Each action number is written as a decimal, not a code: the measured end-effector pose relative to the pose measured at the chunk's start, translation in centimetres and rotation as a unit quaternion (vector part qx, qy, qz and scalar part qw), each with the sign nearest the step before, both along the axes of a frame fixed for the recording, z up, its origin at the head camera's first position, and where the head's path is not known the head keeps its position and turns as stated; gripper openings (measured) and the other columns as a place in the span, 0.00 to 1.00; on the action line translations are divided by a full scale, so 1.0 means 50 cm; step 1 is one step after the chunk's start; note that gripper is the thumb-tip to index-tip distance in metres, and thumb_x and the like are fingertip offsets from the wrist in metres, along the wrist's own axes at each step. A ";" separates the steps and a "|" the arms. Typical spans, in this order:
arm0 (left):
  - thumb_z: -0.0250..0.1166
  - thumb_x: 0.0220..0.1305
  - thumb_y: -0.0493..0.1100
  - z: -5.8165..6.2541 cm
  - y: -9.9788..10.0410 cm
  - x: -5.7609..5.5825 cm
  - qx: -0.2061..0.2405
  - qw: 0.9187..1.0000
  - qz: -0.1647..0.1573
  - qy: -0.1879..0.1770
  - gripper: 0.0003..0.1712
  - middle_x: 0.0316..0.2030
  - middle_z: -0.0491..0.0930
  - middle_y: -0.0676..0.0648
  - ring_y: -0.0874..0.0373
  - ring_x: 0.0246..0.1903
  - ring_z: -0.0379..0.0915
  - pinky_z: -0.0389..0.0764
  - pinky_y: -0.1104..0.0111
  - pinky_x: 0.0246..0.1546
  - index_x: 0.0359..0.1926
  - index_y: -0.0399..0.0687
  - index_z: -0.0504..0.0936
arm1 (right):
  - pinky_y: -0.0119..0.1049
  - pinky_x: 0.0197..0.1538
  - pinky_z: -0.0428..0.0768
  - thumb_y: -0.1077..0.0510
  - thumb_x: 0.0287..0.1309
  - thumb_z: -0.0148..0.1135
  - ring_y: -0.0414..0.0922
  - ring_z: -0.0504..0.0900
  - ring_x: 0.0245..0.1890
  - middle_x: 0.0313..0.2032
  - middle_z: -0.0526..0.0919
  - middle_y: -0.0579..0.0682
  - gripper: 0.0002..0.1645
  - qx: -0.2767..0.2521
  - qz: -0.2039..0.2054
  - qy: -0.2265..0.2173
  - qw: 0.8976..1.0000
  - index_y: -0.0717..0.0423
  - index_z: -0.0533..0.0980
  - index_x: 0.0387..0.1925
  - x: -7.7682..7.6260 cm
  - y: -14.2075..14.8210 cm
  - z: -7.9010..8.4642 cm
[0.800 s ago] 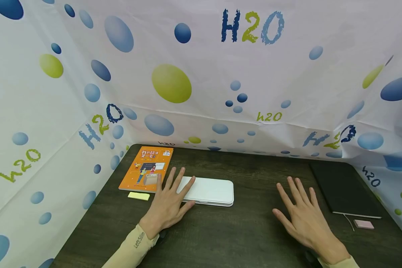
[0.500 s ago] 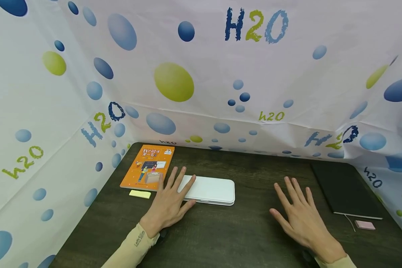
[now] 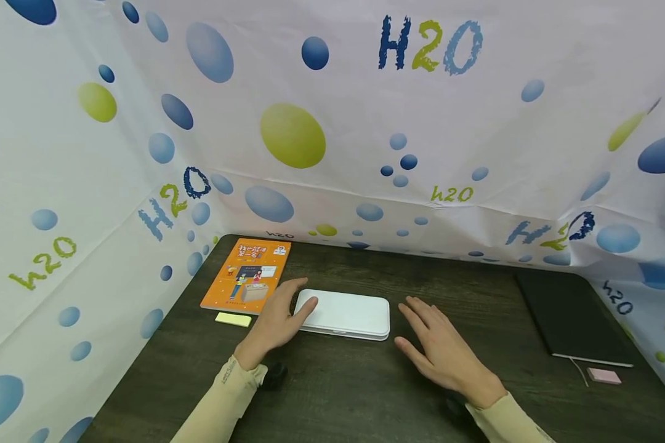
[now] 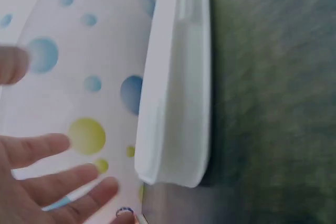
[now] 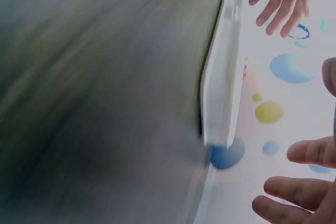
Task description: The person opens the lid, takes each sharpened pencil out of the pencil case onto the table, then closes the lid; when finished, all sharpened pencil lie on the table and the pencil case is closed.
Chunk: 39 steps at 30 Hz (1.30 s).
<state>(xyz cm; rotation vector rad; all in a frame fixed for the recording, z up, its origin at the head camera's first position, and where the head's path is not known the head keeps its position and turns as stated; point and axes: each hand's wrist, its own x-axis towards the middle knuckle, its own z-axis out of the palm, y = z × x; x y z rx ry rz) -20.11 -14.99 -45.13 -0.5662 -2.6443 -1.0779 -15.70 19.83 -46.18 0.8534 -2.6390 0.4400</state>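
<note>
A flat white case [image 3: 346, 312] with rounded corners lies closed on the dark wooden table. My left hand [image 3: 279, 317] is at its left end, the thumb overlapping the lid in the head view. In the left wrist view the fingers [image 4: 79, 192] are spread loosely beside the white case [image 4: 178, 103], with nothing held. Off the case's right end, my right hand [image 3: 443, 351] hovers with relaxed fingers, palm turned inward. The right wrist view shows a gap between its fingers [image 5: 294, 192] and the case [image 5: 223, 72].
An orange book [image 3: 246, 277] lies at the back left, a yellow eraser-like block [image 3: 233, 319] in front of it. To the right lie a black notebook [image 3: 573, 317] with a ribbon and a pink block [image 3: 604, 376]. A printed cloth backdrop [image 3: 332, 92] encloses the table.
My right hand has swung left, from the open table to near the case's right end. The left hand has turned sideways off the lid toward the left end. The head view has shifted slightly.
</note>
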 end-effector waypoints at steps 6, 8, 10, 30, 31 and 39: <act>0.69 0.57 0.65 -0.006 -0.013 -0.028 -0.011 0.997 0.020 -0.075 0.51 0.65 0.71 0.38 0.42 0.52 0.75 0.78 0.49 0.50 0.71 0.39 0.66 | 0.59 0.66 0.66 0.38 0.66 0.59 0.59 0.66 0.69 0.69 0.67 0.63 0.41 -0.004 0.044 0.015 0.999 0.61 0.67 0.69 -0.038 -0.056 -0.010; 0.73 0.52 0.66 -0.008 -0.019 -0.032 -0.022 0.995 0.016 -0.095 0.56 0.65 0.70 0.37 0.42 0.51 0.76 0.79 0.50 0.49 0.73 0.40 0.64 | 0.60 0.66 0.67 0.37 0.65 0.59 0.59 0.66 0.69 0.68 0.68 0.63 0.42 -0.005 0.052 0.012 0.999 0.60 0.68 0.69 -0.050 -0.072 -0.013; 0.77 0.46 0.66 -0.010 -0.022 -0.035 -0.031 0.993 0.012 -0.110 0.60 0.65 0.70 0.37 0.42 0.50 0.76 0.80 0.51 0.48 0.73 0.40 0.63 | 0.60 0.65 0.67 0.35 0.64 0.60 0.59 0.67 0.68 0.68 0.68 0.63 0.43 -0.001 0.057 0.009 0.998 0.59 0.68 0.69 -0.059 -0.086 -0.016; 0.83 0.42 0.56 -0.045 -0.008 -0.042 -0.111 0.987 -0.003 -0.117 0.59 0.67 0.69 0.41 0.44 0.62 0.66 0.69 0.52 0.63 0.72 0.41 0.64 | 0.59 0.65 0.67 0.39 0.58 0.68 0.58 0.70 0.65 0.65 0.71 0.64 0.41 0.046 0.103 -0.028 0.993 0.60 0.72 0.65 -0.112 -0.147 -0.017; 0.82 0.43 0.56 -0.046 -0.008 -0.042 -0.113 0.987 -0.006 -0.117 0.59 0.67 0.69 0.41 0.44 0.63 0.66 0.69 0.52 0.63 0.72 0.41 0.64 | 0.59 0.65 0.67 0.39 0.58 0.68 0.58 0.71 0.65 0.65 0.71 0.64 0.41 0.047 0.104 -0.031 0.993 0.60 0.72 0.65 -0.115 -0.148 -0.016; 0.80 0.46 0.58 -0.054 -0.010 -0.045 -0.121 0.987 -0.025 -0.106 0.59 0.67 0.68 0.39 0.45 0.62 0.66 0.70 0.53 0.62 0.74 0.40 0.61 | 0.59 0.66 0.67 0.38 0.58 0.67 0.59 0.70 0.65 0.66 0.70 0.64 0.43 0.059 0.097 -0.071 0.991 0.57 0.71 0.67 -0.124 -0.151 -0.009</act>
